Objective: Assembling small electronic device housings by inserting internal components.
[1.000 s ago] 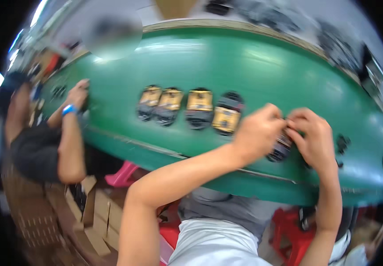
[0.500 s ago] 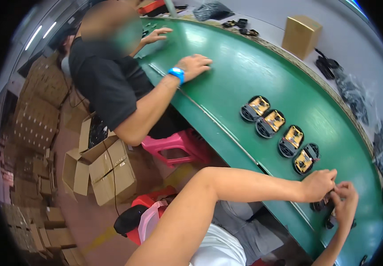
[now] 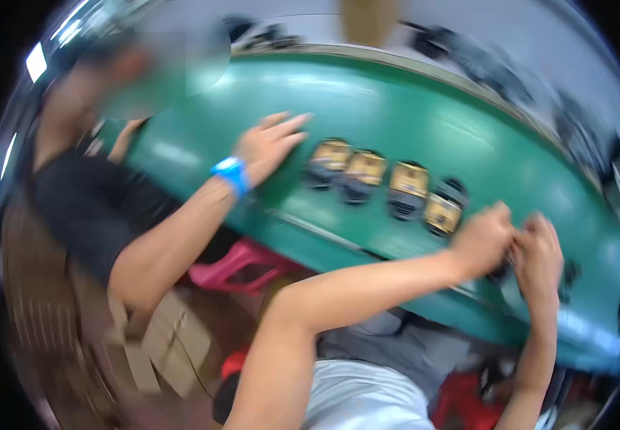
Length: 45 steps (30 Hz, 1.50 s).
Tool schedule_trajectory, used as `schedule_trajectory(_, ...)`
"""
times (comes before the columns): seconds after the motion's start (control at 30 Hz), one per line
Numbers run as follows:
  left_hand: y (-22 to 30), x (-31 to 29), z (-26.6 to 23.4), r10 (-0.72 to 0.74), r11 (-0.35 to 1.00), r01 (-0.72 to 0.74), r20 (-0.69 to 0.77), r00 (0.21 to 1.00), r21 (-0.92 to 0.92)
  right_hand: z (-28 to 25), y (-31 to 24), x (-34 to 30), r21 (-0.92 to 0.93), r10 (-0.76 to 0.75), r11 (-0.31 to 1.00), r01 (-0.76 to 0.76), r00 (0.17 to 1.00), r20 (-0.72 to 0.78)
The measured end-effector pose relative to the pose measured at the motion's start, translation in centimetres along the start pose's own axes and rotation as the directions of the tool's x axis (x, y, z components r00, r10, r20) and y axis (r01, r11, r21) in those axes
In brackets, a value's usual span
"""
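Observation:
My left hand (image 3: 483, 242) and my right hand (image 3: 538, 258) meet at the right part of the green table, fingers closed and fingertips together. Whatever they pinch is small, blurred and mostly covered by the fingers. Just under them a dark part (image 3: 500, 272) peeks out, too smeared to name. To the left of my left hand, several black oval housings with yellow circuit boards (image 3: 406, 188) lie in a slanting row. The nearest housing (image 3: 445, 209) is close to my left knuckles.
A co-worker's hand (image 3: 270, 149), with a blue wristband (image 3: 231, 175), reaches over the green table (image 3: 374, 93) toward the row's left end. Small dark pieces (image 3: 569, 276) lie right of my right hand. Plastic bags (image 3: 493, 72) and a cardboard box (image 3: 369, 21) line the back. A pink stool (image 3: 242, 266) stands below.
The whole view has swung, so the table lies more level. The co-worker's hand is nearer the row of housings. My hands stay together, fingers still closed.

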<state>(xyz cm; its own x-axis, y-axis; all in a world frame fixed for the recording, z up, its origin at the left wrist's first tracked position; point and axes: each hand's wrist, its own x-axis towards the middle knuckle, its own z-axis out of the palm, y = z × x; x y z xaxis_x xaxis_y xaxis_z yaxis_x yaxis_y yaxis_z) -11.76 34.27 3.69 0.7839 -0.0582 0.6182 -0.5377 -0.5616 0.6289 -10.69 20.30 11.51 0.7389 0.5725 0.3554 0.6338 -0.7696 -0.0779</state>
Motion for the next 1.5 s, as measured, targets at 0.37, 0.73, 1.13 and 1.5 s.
schedule_trajectory(0.37,0.5,1.0,-0.1,-0.031,0.999,0.033,0.098,0.995,-0.013,0.7,2.3,-1.3,0.070,0.106,0.992,-0.104,0.994,-0.022)
schedule_trajectory(0.73,3.7,1.9,-6.5,-0.063,0.997,0.053,0.225,0.972,0.050,-3.7,7.4,-4.4,0.377,0.166,0.917,-0.128,0.984,-0.070)
schedule_trajectory(1.13,0.5,-0.8,-13.7,-0.067,0.876,-0.163,0.449,0.891,0.453,-5.6,9.6,-14.4,0.232,0.562,0.811,-0.537,0.825,-0.054)
schedule_trajectory(1.5,3.5,-1.6,-12.9,-0.021,0.946,-0.083,0.314,0.949,0.313,-5.0,8.4,-11.6,0.275,0.496,0.856,-0.438,0.847,-0.194)
